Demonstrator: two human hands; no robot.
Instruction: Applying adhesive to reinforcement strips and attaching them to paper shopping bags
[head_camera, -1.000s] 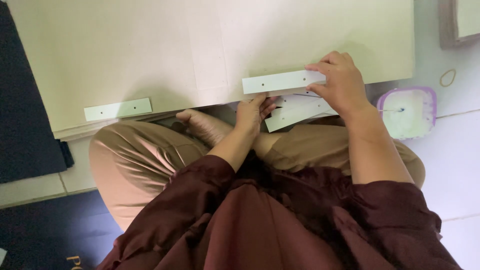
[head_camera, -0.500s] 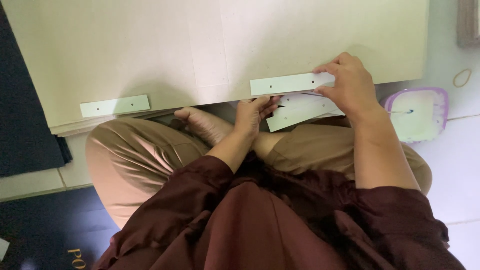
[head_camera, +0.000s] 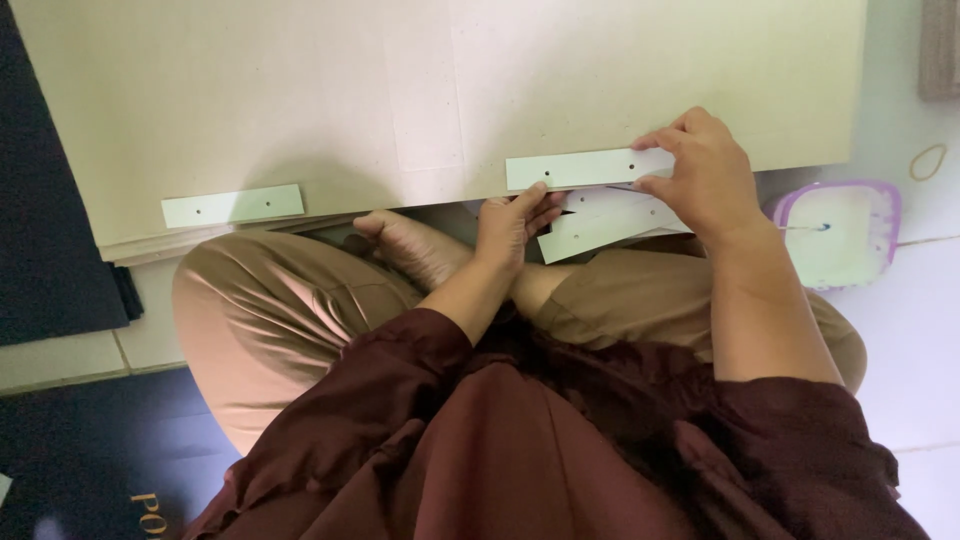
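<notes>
Pale board (head_camera: 430, 90) across lap | white strip (head_camera: 585, 168) at its near edge, long axis along that edge | right hand (head_camera: 705, 175) pinching strip's right end | left hand (head_camera: 512, 225) fingers curled under its left end, touching

A dark book or package (head_camera: 90, 480) with gold lettering lies at the lower left corner

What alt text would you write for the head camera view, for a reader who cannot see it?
A seated person's right hand and left hand hold a pale green strip with small holes at the edge of a large beige board. A second strip lies further left on the board, and more strips rest in the lap.
</notes>
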